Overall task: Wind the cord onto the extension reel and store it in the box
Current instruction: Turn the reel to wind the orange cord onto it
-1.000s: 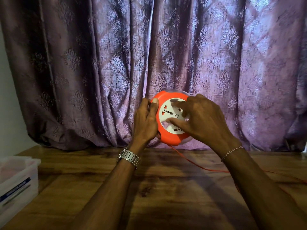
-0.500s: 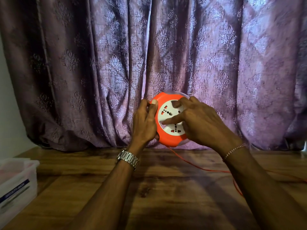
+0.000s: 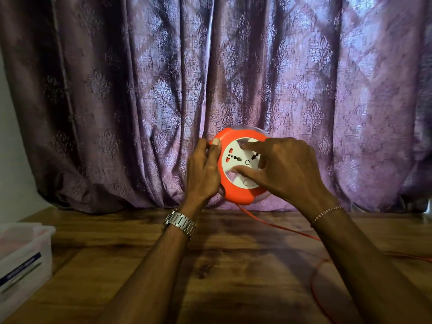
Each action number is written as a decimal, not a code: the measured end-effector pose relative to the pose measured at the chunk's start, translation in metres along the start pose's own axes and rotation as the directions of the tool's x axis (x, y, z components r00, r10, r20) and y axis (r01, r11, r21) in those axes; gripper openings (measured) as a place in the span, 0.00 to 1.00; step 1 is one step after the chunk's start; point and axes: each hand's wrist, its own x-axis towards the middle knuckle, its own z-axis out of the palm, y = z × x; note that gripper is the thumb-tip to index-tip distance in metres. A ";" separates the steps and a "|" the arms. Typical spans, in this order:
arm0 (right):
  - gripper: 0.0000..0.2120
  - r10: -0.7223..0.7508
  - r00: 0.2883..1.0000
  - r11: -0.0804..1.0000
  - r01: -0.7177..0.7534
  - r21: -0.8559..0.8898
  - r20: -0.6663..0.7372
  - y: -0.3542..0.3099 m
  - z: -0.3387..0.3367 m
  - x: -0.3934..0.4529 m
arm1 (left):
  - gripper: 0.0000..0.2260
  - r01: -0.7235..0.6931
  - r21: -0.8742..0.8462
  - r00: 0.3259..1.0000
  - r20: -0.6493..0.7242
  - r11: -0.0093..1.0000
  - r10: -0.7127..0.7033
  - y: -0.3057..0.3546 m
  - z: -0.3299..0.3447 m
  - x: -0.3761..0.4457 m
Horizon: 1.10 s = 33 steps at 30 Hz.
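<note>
An orange round extension reel point(image 3: 240, 195) with a white socket face is held upright in the air above the wooden table point(image 3: 233, 265). My left hand point(image 3: 203, 174) grips its left rim, thumb on the front edge. My right hand point(image 3: 285, 169) has its fingers curled into the white centre disc. An orange cord point(image 3: 280, 226) leaves the bottom of the reel, runs right across the table and loops down toward the near right edge. A translucent white plastic box point(image 3: 23, 260) stands at the table's left edge.
A purple patterned curtain point(image 3: 210, 78) hangs right behind the reel and reaches down to the table's far edge. A pale wall point(image 3: 9, 171) shows at the far left. Loose cord lies over the right part of the table.
The white centre disc has turned under my right hand's fingers; the socket holes sit at a different angle. The left hand keeps its grip on the rim. The cord has shifted slightly.
</note>
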 end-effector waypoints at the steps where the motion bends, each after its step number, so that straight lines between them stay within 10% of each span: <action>1: 0.23 -0.044 0.999 0.998 0.043 0.036 0.027 0.001 -0.003 0.001 | 0.14 -0.006 0.004 1.000 -0.005 1.000 0.006 0.000 0.000 0.000; 4: 0.10 -0.193 0.972 0.973 0.171 0.157 0.137 0.006 -0.007 0.005 | 0.14 -0.008 -0.007 1.000 -0.015 1.000 0.008 0.000 0.000 0.001; 9: 0.27 -0.283 0.889 0.958 0.247 0.144 0.360 0.002 -0.006 0.004 | 0.14 -0.015 0.005 1.000 -0.008 1.000 0.015 -0.003 0.001 0.001; 33: 0.37 0.081 0.996 0.996 -0.082 -0.029 -0.029 -0.003 0.011 -0.001 | 0.15 -0.013 0.005 1.000 -0.004 1.000 0.013 0.003 -0.001 0.000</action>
